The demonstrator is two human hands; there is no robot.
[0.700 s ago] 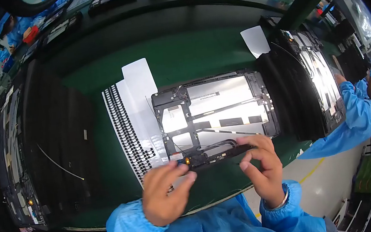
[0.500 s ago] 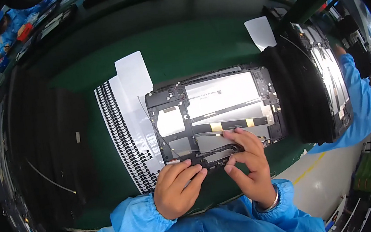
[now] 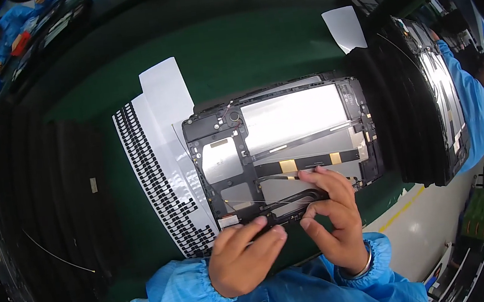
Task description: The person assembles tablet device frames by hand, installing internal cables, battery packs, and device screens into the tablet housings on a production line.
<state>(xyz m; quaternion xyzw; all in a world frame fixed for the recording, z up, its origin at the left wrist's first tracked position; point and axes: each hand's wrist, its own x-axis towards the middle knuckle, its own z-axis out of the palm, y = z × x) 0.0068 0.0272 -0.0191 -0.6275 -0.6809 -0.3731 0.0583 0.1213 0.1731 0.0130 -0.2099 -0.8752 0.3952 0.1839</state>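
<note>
An opened tablet (image 3: 308, 150), with a black frame and silver inner plates, lies in front of me. A black flat strip with two yellow patches (image 3: 288, 166) crosses it. Along its near part runs a thin grey cable (image 3: 272, 201). My right hand (image 3: 342, 226) is at the near edge, thumb and index finger pinched at the cable's end; the exact contact is partly hidden. Its other fingers rest over the tablet. My left hand (image 3: 245, 262) lies at the near left edge, fingers stretched and slightly apart, index fingertip touching the frame.
A white sheet with rows of small black stickers (image 3: 165, 187) lies left of the tablet, partly under it. Dark stacks (image 3: 73, 202) stand at the left, more tablets (image 3: 439, 108) at the right. A white paper (image 3: 344, 30) lies at the back. A co-worker's blue sleeve (image 3: 473, 104) is at far right.
The view has shifted slightly. My left hand's fingers have moved a little to the right along the tablet's near edge. The right hand keeps its pinch beside the cable.
</note>
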